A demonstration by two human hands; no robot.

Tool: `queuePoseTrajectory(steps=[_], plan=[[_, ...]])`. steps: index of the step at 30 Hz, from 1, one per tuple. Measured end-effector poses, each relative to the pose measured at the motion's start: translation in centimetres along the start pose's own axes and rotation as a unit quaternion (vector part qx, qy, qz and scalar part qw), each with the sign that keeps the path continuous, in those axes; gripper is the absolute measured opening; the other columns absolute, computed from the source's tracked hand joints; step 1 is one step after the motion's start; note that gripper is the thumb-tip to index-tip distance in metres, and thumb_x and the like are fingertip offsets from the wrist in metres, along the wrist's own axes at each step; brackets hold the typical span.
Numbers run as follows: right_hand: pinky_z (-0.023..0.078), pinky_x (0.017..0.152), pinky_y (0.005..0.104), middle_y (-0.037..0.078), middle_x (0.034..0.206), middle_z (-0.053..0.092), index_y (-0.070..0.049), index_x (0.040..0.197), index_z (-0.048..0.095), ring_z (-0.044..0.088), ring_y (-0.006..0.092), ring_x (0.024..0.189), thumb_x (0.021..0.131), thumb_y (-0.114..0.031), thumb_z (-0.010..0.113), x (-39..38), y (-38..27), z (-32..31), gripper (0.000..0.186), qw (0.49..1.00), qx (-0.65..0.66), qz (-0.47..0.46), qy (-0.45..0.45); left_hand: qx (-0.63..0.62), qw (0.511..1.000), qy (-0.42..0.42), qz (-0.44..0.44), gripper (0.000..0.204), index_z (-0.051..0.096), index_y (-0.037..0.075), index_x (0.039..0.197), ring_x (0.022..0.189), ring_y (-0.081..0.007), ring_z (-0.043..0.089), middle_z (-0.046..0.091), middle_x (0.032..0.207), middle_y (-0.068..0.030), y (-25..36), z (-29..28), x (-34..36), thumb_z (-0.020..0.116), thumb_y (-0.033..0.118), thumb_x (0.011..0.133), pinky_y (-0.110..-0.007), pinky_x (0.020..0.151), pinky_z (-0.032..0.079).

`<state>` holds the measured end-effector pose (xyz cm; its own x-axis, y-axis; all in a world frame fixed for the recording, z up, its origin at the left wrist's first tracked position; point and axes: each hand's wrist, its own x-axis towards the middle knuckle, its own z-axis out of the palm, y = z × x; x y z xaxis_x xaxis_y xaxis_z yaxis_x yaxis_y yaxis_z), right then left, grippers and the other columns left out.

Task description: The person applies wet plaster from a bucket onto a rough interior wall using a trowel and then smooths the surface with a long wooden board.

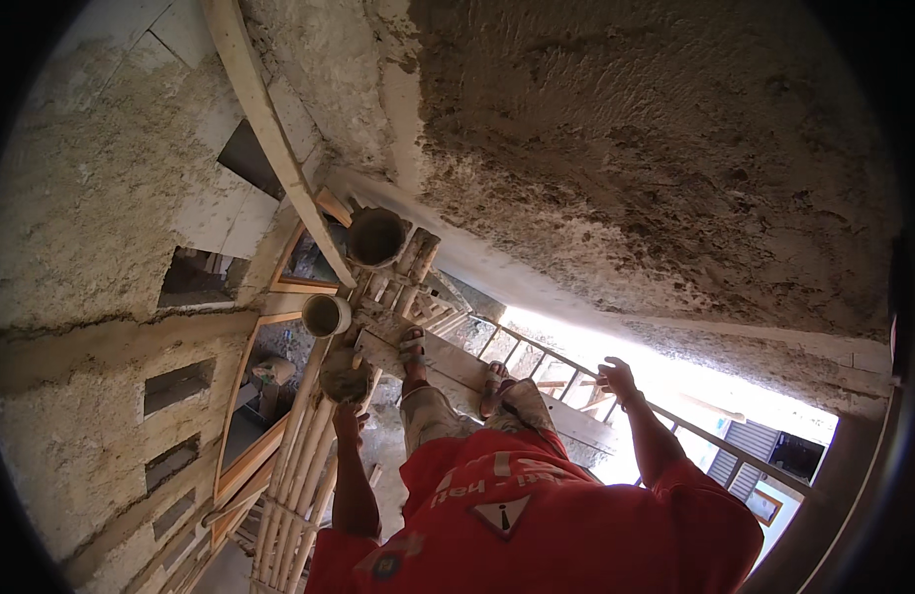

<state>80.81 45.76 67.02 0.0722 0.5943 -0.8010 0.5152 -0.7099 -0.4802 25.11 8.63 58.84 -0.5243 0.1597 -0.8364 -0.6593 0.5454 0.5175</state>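
Note:
My left hand (349,424) hangs at the near rim of a round, dark container (345,382) with grey mortar in it. Its fingers are curled, and what they hold, if anything, is hidden. A short light-coloured piece, perhaps a tool handle, sticks up at the container's far side. Out to the right, my right hand (617,379) is raised near a ladder-like metal frame (566,374). Its fingers are bent but apart, with nothing in them. Two more buckets stand farther off: a pale one (326,315) and a larger dark one (376,238).
I stand in sandals on a wooden plank (448,361) above the floor. Bundled bamboo poles (297,475) run along the left. A slanting timber (269,129) leans by the block wall (91,238), which has rectangular openings. Rough wet-looking plaster (656,168) covers the surface ahead.

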Motion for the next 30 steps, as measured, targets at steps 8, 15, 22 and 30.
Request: queuePoseTrajectory(steps=[8,15,22,30], plan=[[0.052,0.048,0.0334,0.010,0.084,0.063,-0.007,0.103,0.059,0.064,0.0219,0.063,0.087,-0.019,0.062,-4.4,14.4,-6.9,0.021,0.996,0.001,0.091,0.025,0.010,1.000,0.001,-0.001,0.033,0.053,0.011,0.119,0.064,-0.0198,0.065,0.065,0.096,-0.0078,-4.5,4.9,-8.6,0.054,0.030,0.092,-0.028,0.049,0.040],[0.051,0.048,0.0347,0.011,0.083,0.061,-0.006,0.115,0.057,0.063,0.0229,0.063,0.087,-0.021,0.066,-3.4,11.6,-10.0,0.033,0.999,0.024,0.033,-0.007,0.017,1.000,0.005,-0.009,0.033,0.053,0.012,0.115,0.066,-0.0214,0.064,0.063,0.098,-0.0083,-9.2,4.2,-11.1,0.054,0.036,0.092,-0.032,0.051,0.039],[0.053,0.051,0.0334,0.011,0.085,0.067,-0.003,0.125,0.056,0.067,0.0202,0.066,0.085,-0.013,0.069,-1.2,4.2,-8.4,0.043,0.996,0.007,-0.084,0.020,0.032,0.997,-0.056,-0.053,0.034,0.051,0.013,0.120,0.067,-0.0324,0.065,0.062,0.101,-0.0138,-12.6,5.6,-9.3,0.053,0.032,0.091,-0.037,0.048,0.038],[0.053,0.052,0.0311,0.009,0.088,0.068,-0.003,0.125,0.056,0.068,0.0178,0.069,0.084,-0.019,0.072,-3.9,-4.2,-1.4,0.047,0.986,-0.100,-0.121,-0.049,-0.031,0.997,-0.022,-0.064,0.009,0.052,0.012,0.093,0.053,-0.0310,0.065,0.062,0.080,-0.0139,-13.2,4.2,-7.5,0.048,0.021,0.092,-0.037,0.032,0.038]])
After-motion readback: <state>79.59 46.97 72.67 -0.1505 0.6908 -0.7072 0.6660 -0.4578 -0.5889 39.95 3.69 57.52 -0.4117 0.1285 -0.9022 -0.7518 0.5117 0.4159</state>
